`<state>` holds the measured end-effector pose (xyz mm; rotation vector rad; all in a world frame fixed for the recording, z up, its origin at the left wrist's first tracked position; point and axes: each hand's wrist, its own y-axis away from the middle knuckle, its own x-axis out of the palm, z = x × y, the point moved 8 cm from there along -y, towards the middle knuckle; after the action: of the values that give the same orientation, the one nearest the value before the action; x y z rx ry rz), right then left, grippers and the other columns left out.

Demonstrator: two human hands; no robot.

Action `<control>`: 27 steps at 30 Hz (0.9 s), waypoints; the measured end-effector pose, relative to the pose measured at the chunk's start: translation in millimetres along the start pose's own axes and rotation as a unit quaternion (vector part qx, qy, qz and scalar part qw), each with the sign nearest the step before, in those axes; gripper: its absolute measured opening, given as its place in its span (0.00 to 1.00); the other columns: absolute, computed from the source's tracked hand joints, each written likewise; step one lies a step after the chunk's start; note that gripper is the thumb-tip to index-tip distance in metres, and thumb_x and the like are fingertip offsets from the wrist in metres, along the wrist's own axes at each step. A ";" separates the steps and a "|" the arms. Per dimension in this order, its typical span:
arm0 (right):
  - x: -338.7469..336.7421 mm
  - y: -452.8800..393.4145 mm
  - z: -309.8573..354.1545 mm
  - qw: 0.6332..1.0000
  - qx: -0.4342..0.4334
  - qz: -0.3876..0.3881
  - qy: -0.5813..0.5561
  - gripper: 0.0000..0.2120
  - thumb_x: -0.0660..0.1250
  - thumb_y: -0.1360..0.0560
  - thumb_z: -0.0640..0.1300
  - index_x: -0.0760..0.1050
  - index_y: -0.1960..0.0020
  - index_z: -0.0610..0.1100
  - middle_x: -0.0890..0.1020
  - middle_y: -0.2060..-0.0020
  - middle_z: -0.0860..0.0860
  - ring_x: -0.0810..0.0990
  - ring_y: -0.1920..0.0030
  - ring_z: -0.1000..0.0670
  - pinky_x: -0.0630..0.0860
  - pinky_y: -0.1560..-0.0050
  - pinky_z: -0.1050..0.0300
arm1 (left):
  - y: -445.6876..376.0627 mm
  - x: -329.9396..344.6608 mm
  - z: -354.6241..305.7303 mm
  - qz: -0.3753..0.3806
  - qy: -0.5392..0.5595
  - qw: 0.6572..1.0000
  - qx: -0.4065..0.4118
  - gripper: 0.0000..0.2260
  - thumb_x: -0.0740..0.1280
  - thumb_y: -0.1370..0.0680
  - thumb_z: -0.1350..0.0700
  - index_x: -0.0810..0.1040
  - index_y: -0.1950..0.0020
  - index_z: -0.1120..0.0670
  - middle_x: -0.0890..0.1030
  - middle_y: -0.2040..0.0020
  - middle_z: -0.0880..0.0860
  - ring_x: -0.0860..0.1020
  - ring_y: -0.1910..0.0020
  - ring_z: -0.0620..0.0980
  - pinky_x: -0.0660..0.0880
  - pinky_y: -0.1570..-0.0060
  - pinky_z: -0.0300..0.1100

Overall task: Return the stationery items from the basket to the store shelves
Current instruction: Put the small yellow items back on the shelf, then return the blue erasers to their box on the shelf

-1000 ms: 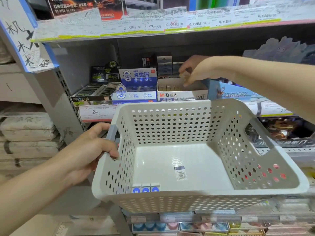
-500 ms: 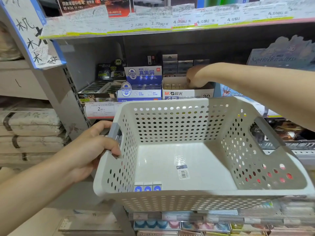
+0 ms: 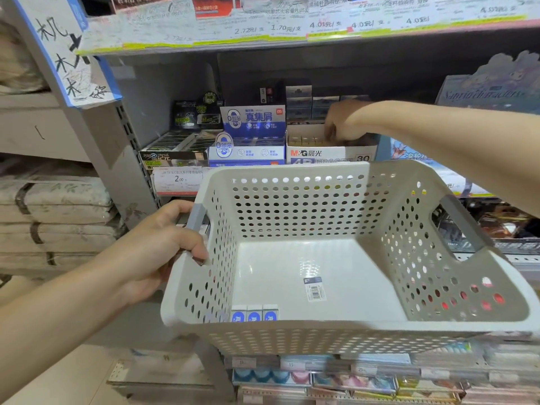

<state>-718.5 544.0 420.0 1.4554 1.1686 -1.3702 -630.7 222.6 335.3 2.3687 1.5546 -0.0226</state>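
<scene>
A white perforated basket (image 3: pixel 336 331) hangs in front of the shelves; my left hand (image 3: pixel 157 247) grips its grey left handle. Three small blue-and-white erasers (image 3: pixel 254 314) stand in a row at the basket's near left corner, and a barcode sticker (image 3: pixel 314 289) lies on its floor. My right hand (image 3: pixel 342 124) reaches over the basket into the white M&G eraser display box (image 3: pixel 330 154) on the shelf. Its fingers point down inside the box and are hidden, so I cannot see whether they hold anything.
A blue-and-white eraser box (image 3: pixel 248 141) and a black box (image 3: pixel 175 150) stand left of the M&G box. Price labels (image 3: pixel 263 27) line the shelf edge above. Stacked paper bundles (image 3: pixel 52 223) fill the left unit. Lower shelves hold colourful items (image 3: pixel 292 378).
My right hand has gone from above the M&G box down into it, fingers now below the rim. The basket and my left hand have held their place.
</scene>
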 end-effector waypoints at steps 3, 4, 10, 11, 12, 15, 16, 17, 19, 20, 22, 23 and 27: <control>-0.4 1.5 1.8 1.000 0.001 0.001 0.005 0.14 0.64 0.24 0.39 0.76 0.39 0.40 0.80 0.47 0.43 0.79 0.50 0.42 0.77 0.53 0.55 | -1.5 -2.1 2.2 0.009 0.004 1.000 -0.002 0.23 0.66 0.44 0.71 0.77 0.54 0.50 0.82 0.63 0.60 0.80 0.66 0.60 0.78 0.60 0.57; -0.7 2.1 2.6 1.000 0.003 0.005 0.009 0.14 0.64 0.23 0.40 0.76 0.39 0.40 0.80 0.47 0.43 0.79 0.49 0.42 0.78 0.51 0.54 | -2.1 -2.7 2.6 0.013 0.006 1.000 -0.002 0.22 0.66 0.42 0.72 0.76 0.54 0.50 0.82 0.64 0.59 0.80 0.66 0.60 0.78 0.60 0.55; 4.5 11.8 8.9 0.998 -0.006 0.047 0.050 0.14 0.60 0.22 0.42 0.76 0.39 0.42 0.80 0.45 0.43 0.80 0.48 0.41 0.78 0.47 0.49 | -5.3 -8.6 5.8 0.025 0.010 1.000 -0.003 0.22 0.66 0.42 0.72 0.76 0.55 0.50 0.82 0.63 0.59 0.80 0.64 0.60 0.78 0.61 0.53; 4.9 15.8 10.2 0.997 -0.007 0.054 0.050 0.14 0.59 0.21 0.42 0.75 0.37 0.42 0.80 0.44 0.43 0.79 0.47 0.41 0.78 0.47 0.50 | -6.1 -9.5 6.6 0.027 0.009 1.000 -0.004 0.23 0.66 0.42 0.73 0.76 0.55 0.50 0.82 0.62 0.59 0.80 0.64 0.60 0.78 0.61 0.53; 3.0 20.5 12.2 0.997 -0.010 0.053 0.051 0.15 0.58 0.21 0.41 0.74 0.36 0.42 0.79 0.43 0.42 0.78 0.46 0.41 0.77 0.48 0.51 | -7.2 -10.8 7.0 0.028 0.009 1.000 -0.003 0.22 0.66 0.39 0.73 0.76 0.54 0.50 0.81 0.61 0.60 0.80 0.63 0.60 0.78 0.61 0.54; -28.7 43.3 29.4 0.996 -0.040 -0.076 0.030 0.15 0.57 0.23 0.37 0.75 0.39 0.42 0.79 0.43 0.41 0.77 0.47 0.39 0.75 0.53 0.53 | -10.3 -16.4 8.1 0.029 0.010 1.000 0.000 0.21 0.61 0.33 0.76 0.76 0.53 0.51 0.81 0.60 0.61 0.79 0.65 0.59 0.79 0.67 0.50; -44.0 55.7 37.6 0.987 -0.057 -0.152 0.007 0.14 0.58 0.25 0.37 0.78 0.43 0.42 0.80 0.47 0.40 0.77 0.50 0.39 0.76 0.54 0.52 | -11.1 -18.5 8.1 0.028 0.010 1.000 0.002 0.22 0.61 0.33 0.76 0.76 0.52 0.51 0.80 0.59 0.61 0.79 0.66 0.59 0.79 0.68 0.49; -56.4 72.4 47.6 0.973 -0.077 -0.215 -0.021 0.11 0.59 0.27 0.39 0.79 0.49 0.42 0.81 0.52 0.41 0.77 0.54 0.40 0.76 0.54 0.51 | -11.4 -20.4 8.5 0.029 0.011 1.000 0.003 0.22 0.61 0.33 0.76 0.76 0.52 0.51 0.81 0.58 0.61 0.79 0.65 0.59 0.79 0.68 0.49; -60.8 100.2 65.6 0.962 -0.109 -0.244 -0.059 0.08 0.60 0.28 0.41 0.78 0.57 0.43 0.81 0.61 0.46 0.76 0.61 0.44 0.72 0.59 0.54 | -12.1 -24.0 10.6 0.033 0.014 0.999 0.003 0.22 0.61 0.33 0.76 0.76 0.51 0.50 0.81 0.57 0.61 0.80 0.64 0.60 0.79 0.65 0.51; -54.1 110.4 74.7 0.966 -0.119 -0.222 -0.066 0.07 0.60 0.28 0.42 0.77 0.59 0.43 0.79 0.64 0.48 0.75 0.64 0.46 0.70 0.61 0.55 | -12.2 -25.6 11.7 0.036 0.013 0.999 0.002 0.23 0.61 0.33 0.76 0.76 0.50 0.50 0.81 0.56 0.61 0.80 0.63 0.60 0.79 0.63 0.52; -32.8 125.8 93.7 0.977 -0.136 -0.153 -0.056 0.08 0.61 0.28 0.43 0.77 0.61 0.41 0.79 0.66 0.47 0.75 0.65 0.45 0.71 0.62 0.55 | -12.5 -28.6 14.1 0.038 0.013 0.999 0.000 0.23 0.61 0.33 0.76 0.76 0.49 0.51 0.81 0.54 0.61 0.80 0.61 0.61 0.79 0.59 0.54; -19.1 130.7 103.4 0.982 -0.149 -0.112 -0.043 0.09 0.61 0.29 0.43 0.77 0.61 0.40 0.80 0.66 0.44 0.76 0.64 0.44 0.74 0.61 0.54 | -12.6 -29.9 15.2 0.040 0.013 0.999 -0.001 0.23 0.61 0.33 0.76 0.76 0.49 0.51 0.81 0.53 0.62 0.80 0.60 0.61 0.79 0.58 0.55; 48.5 141.6 146.7 0.971 -0.197 0.113 -0.075 0.07 0.63 0.28 0.41 0.78 0.62 0.40 0.80 0.68 0.46 0.77 0.65 0.48 0.76 0.60 0.56 | -13.6 -34.4 16.2 0.046 0.006 0.999 -0.002 0.22 0.62 0.33 0.76 0.75 0.49 0.51 0.81 0.53 0.60 0.80 0.59 0.61 0.79 0.57 0.56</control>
<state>-619.3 371.9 353.0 1.1387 1.0678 -1.0039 -654.6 192.6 322.7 2.4387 1.4475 0.0165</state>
